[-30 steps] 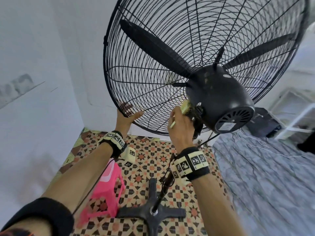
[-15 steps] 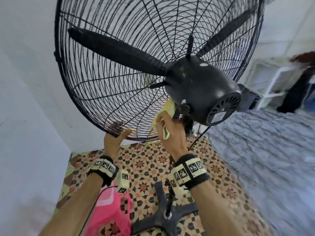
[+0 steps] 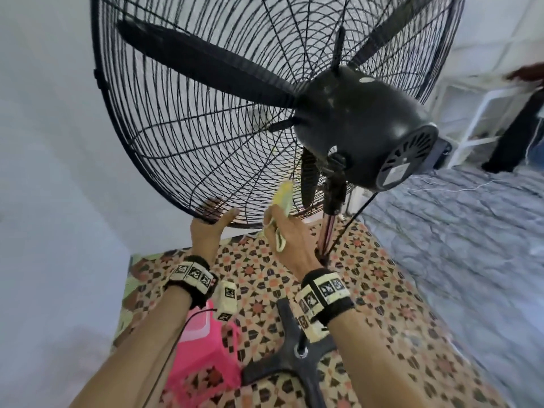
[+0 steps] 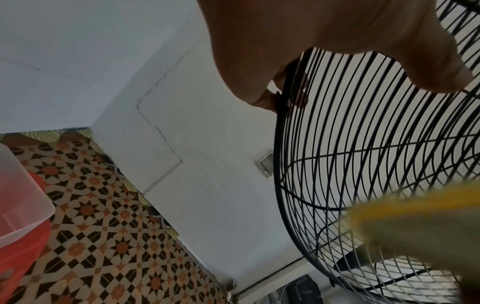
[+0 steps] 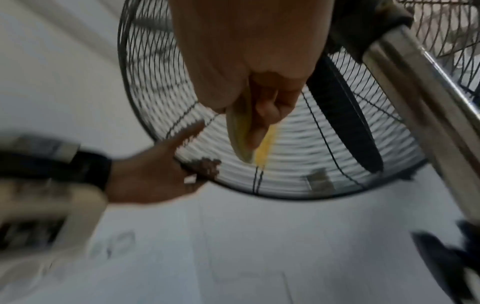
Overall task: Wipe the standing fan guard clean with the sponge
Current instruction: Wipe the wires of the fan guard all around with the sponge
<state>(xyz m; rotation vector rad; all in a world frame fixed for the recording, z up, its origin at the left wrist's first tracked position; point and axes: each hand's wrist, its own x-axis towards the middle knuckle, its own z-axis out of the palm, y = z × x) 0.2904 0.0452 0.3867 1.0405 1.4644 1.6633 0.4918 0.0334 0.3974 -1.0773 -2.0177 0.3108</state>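
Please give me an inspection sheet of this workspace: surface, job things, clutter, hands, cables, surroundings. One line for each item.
Surface: patterned floor mat under the fan; grey floor to the right.
Job's things: black wire fan guard, tilted towards the wall; yellow sponge against the lower wires, near the pole.
Clutter: pink plastic stool beside the cross-shaped fan base.
Hands: left hand grips the guard's bottom rim, fingers hooked through the wires; right hand holds the sponge.
Cables: black cord hanging from the motor housing; thin black wire along the left forearm; white cord on the grey floor.
Surroundings: white walls; white shelf unit at far right; another person partly visible there.
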